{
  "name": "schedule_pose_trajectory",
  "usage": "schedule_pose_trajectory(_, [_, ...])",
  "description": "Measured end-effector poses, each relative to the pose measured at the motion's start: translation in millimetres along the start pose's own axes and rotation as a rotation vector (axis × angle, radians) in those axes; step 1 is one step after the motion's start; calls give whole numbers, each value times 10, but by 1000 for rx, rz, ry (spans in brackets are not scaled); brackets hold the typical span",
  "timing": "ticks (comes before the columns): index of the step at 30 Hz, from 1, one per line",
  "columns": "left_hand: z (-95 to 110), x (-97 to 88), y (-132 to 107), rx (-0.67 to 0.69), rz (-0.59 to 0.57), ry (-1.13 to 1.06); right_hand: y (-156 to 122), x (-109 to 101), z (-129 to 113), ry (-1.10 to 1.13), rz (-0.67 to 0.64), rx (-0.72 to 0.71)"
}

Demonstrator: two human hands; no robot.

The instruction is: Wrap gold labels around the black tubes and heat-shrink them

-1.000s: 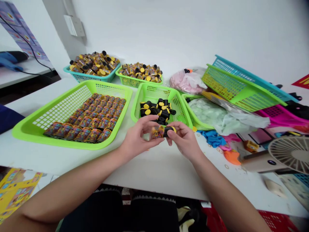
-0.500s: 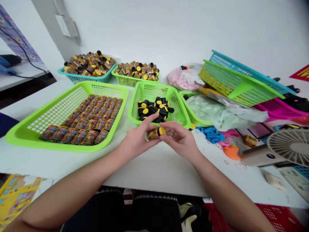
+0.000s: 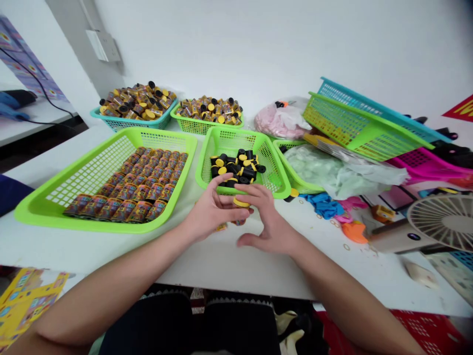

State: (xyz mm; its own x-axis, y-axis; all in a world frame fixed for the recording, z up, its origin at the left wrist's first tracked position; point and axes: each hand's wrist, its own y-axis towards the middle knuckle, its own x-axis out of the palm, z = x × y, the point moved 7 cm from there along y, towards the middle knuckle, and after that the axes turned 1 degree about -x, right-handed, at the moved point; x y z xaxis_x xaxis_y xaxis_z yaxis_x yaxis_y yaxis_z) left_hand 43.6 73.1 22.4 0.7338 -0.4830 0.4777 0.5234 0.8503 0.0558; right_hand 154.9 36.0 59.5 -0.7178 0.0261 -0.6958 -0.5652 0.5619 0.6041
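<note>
At 6 o'clock from the lime-green plastic basket [image 3: 236, 141] of black-and-yellow pieces [image 3: 249, 173], the left hand [image 3: 207, 211] grips a small yellow-capped cylinder [image 3: 241, 202]; the right hand [image 3: 271, 228] has fingers spread from thumb.

Can't read any text. Can see yellow letters on red sign [image 3: 461, 109], cut off; tiny labels on jars [image 3: 123, 210]; blurred print on yellow sheet [image 3: 27, 301].

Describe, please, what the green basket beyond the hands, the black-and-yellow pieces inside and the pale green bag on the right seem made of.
Green basket: likely moulded plastic, slightly glossy; even colour and regular lattice walls suggest it.
Black-and-yellow pieces: perhaps plastic, smooth, judging by uniform colour; too small to be sure.
Pale green bag: probably thin plastic film, translucent and creased.
</note>
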Motion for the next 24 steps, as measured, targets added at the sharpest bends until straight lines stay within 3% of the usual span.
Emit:
schedule_pose_trajectory(3, [-38, 3, -7, -9, 28, -25, -5, -37, -78, -254, 129, -52])
schedule_pose_trajectory(6, [-198, 94, -39, -102, -102, 45, -16, -9, -158, -228, 175, -83])
schedule_pose_trajectory(9, [-274, 151, -79, -96, -221, 162, -18, 20, -223, -209, 187, -77])
schedule_pose_trajectory(18, [-89, 233, -169, -83, -362, 111, -47, 24, -325, -174, 256, -158])
schedule_pose_trajectory(21, [-58, 246, -158, 17, -350, 174, -69, 4, -331, -248, 272, -187])
schedule_pose_trajectory(24, [-3, 223, -133, 164, -249, 260, -79, -17, -351, -350, 274, -242])
